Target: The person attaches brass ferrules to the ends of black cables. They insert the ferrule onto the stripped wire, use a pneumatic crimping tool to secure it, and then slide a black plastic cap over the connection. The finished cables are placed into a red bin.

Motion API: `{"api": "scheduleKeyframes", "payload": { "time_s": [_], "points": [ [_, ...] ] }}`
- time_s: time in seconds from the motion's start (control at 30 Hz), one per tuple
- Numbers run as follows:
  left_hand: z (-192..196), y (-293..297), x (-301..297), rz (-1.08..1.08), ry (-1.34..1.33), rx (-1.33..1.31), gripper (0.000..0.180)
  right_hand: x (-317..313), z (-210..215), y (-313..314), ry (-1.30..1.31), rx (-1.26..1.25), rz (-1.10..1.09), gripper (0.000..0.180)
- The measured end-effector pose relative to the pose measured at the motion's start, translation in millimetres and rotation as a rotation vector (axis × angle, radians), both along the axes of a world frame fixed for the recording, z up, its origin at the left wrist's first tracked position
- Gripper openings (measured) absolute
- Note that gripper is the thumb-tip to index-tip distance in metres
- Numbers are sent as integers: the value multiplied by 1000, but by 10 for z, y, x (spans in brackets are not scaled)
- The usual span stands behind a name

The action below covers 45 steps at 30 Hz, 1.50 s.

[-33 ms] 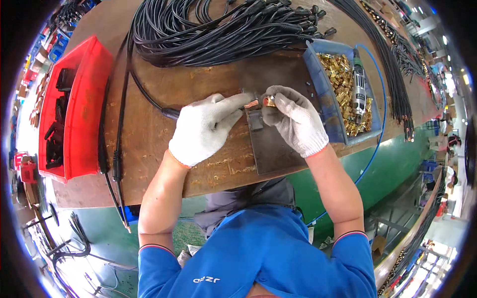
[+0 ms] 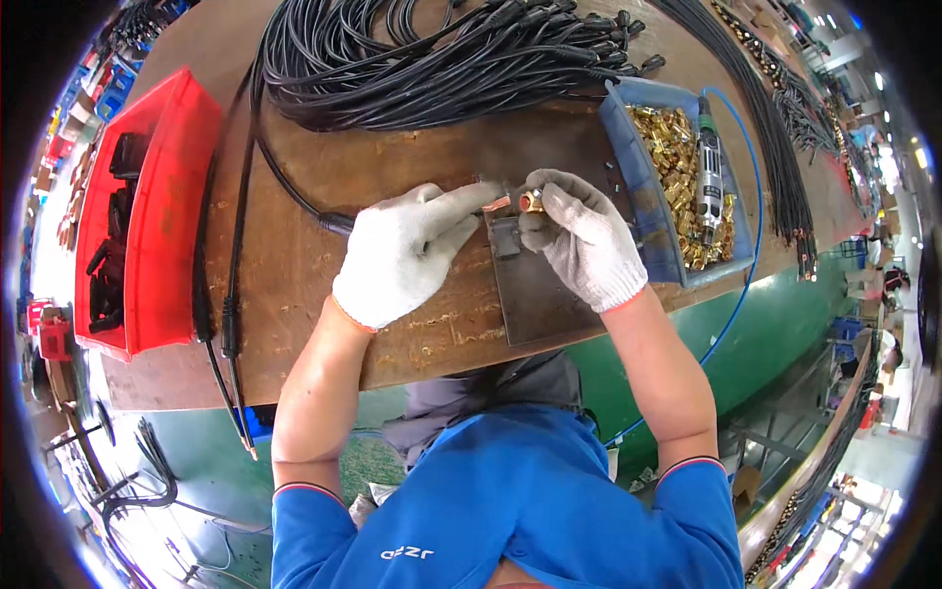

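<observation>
Both hands wear white knit gloves and meet over a dark metal plate (image 2: 540, 294) on the wooden bench (image 2: 324, 314). My left hand (image 2: 407, 255) pinches the end of a black cable (image 2: 294, 191), whose copper tip (image 2: 497, 204) sticks out from the fingers. My right hand (image 2: 584, 240) holds a small brass fitting (image 2: 531, 201) right against that tip. The cable runs off to the left from under my left hand.
A blue tray (image 2: 628, 157) of brass fittings (image 2: 672, 147) with a powered screwdriver (image 2: 708, 167) lies to the right. A big bundle of black cables (image 2: 442, 59) fills the far side. A red bin (image 2: 162, 216) of black parts stands at the left.
</observation>
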<state>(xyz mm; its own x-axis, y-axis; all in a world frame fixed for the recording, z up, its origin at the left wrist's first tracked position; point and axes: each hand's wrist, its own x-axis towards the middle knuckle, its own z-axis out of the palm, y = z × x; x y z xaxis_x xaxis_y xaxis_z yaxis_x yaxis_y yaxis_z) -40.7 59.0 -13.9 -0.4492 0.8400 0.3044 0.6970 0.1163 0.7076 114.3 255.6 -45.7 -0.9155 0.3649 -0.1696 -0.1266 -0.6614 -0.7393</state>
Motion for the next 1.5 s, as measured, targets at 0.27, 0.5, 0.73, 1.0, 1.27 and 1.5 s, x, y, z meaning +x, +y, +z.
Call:
{"api": "scheduleKeyframes", "payload": {
  "time_s": [0.27, 0.5, 0.73, 1.0, 1.27, 1.5],
  "points": [
    [-21, -22, 2, 20, -13, 20, 40, -78, 53, -98, 35, -70, 5, 23],
    [-32, -6, -1, 22, 6, 34, 40, -78, 56, -116, 39, -88, 6, 24],
    [-47, -1, 3, 21, 19, 3, 40, -79, 45, -118, 57, -93, 18, 24],
    [-85, 8, 14, 26, 159, 14, 38, -47, 160, -99, -81, 78, 2, 24],
    [-158, 14, -1, -28, 236, 56, 25, -64, 208, -45, -255, 465, 109, 23],
    [-234, 25, -28, -17, 216, 39, 20, -103, 100, -52, -267, 503, 128, 22]
  ]
}}
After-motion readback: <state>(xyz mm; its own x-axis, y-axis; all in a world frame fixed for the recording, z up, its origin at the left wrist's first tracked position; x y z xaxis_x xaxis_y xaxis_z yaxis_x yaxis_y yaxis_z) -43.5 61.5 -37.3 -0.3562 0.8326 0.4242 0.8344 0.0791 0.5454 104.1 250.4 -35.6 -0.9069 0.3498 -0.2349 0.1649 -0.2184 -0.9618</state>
